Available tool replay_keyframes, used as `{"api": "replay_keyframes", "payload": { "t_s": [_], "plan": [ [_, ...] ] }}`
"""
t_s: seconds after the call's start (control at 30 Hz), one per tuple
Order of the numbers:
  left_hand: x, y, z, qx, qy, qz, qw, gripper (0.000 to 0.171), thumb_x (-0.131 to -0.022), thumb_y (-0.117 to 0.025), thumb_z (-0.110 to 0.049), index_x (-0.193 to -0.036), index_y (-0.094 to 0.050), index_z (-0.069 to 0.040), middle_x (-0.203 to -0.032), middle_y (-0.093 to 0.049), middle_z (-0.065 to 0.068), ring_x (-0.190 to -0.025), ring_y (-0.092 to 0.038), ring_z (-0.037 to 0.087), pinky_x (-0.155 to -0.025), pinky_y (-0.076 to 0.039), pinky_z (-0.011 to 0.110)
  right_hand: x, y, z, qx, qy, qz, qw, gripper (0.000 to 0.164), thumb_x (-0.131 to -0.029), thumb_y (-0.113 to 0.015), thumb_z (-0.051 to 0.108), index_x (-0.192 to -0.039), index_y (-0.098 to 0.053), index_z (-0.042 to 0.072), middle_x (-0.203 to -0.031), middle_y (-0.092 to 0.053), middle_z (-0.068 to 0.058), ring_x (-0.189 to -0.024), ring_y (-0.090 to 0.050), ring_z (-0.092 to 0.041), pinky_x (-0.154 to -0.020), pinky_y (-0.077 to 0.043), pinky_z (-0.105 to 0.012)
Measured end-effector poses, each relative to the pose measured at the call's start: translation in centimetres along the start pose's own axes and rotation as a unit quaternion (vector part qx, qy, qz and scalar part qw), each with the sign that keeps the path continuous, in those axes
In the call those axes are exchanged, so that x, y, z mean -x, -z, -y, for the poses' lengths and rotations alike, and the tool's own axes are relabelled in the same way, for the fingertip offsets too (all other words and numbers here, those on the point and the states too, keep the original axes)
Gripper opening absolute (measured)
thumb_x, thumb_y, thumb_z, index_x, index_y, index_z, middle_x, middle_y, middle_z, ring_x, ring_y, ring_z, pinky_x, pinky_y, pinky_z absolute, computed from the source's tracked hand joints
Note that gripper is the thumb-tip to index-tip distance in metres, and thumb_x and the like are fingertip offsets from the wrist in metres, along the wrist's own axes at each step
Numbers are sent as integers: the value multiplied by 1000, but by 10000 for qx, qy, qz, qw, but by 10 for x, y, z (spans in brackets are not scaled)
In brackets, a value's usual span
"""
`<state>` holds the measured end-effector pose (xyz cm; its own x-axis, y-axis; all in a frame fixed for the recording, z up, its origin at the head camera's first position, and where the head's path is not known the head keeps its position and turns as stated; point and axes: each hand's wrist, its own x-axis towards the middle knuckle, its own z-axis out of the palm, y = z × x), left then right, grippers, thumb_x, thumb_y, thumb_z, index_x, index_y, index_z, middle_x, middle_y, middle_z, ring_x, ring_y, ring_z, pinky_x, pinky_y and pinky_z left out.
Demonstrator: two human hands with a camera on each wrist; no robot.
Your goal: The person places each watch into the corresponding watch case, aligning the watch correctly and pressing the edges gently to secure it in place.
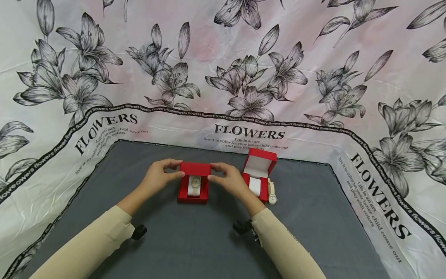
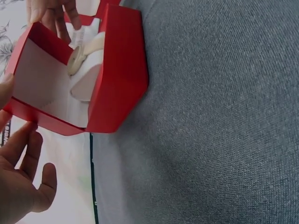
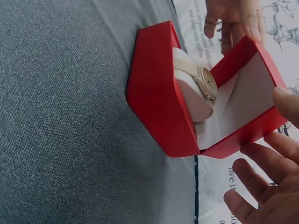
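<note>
A red watch box [image 1: 192,200] sits on the grey cloth with its lid [image 1: 195,169] partly raised. Inside, a pale-strapped wristwatch [image 1: 196,183] is wrapped round a white cushion [image 3: 190,95]. My left hand [image 1: 159,175] pinches the lid's left corner between thumb and fingers. At the opposite corner my right hand [image 1: 228,179] does the same, its thumb on the front edge and its fingers behind. In both wrist views the lid leans over the watch, with a gap between lid and base.
To the right stands a second red box [image 1: 264,155], lid up, holding a bare white cushion [image 1: 254,186]. Against its right side lies another pale wristwatch [image 1: 272,193]. A flower-printed cloth [image 1: 251,133] rises behind and around the grey surface [image 1: 188,240].
</note>
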<state>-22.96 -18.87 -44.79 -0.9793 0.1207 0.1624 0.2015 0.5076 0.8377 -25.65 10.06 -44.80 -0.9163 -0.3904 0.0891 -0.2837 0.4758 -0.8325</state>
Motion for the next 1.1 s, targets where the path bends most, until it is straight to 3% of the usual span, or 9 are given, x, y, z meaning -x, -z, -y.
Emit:
{"api": "replay_keyframes", "payload": {
  "t_s": [0.2, 0.5, 0.9, 1.1],
  "plan": [
    [2, -1, -1, 118, 370, 122, 9992, 59, -87, -82, -43, -137, -65, -17, -133, -67, 6, -123, -59, 27, -98, -50, 51, 2, -6, 2, -148, -15, -236, 9996, 51, -92, -78, 33, -138, -65, 16, -135, -68, -3, -128, -61, -21, -114, -41, -46],
    [9, -3, -6, 355, 912, 122, 9951, 57, -86, -84, -35, -137, -67, -16, -136, -67, 10, -127, -59, 31, -103, -48, 52, 10, -13, 10, -141, -83, -471, 9988, 51, -90, -80, 30, -135, -67, 11, -134, -69, -6, -129, -61, -25, -110, -45, -52],
    [20, -12, -9, 511, 930, -146, 9942, 54, -86, -84, -30, -135, -68, -12, -134, -68, 10, -126, -58, 31, -93, -54, 47, 18, -22, 8, -7, -110, -637, 9979, 55, -87, -83, 29, -138, -66, 13, -137, -67, -7, -133, -58, -25, -110, -45, -52],
    [27, -16, -8, 514, 970, -226, 9937, 53, -86, -84, -31, -134, -68, -12, -135, -67, 10, -127, -56, 31, -95, -52, 49, 24, -26, 8, 141, -163, -669, 9975, 58, -88, -83, 29, -140, -64, 15, -140, -65, -4, -135, -56, -23, -111, -44, -49]
  ]
}}
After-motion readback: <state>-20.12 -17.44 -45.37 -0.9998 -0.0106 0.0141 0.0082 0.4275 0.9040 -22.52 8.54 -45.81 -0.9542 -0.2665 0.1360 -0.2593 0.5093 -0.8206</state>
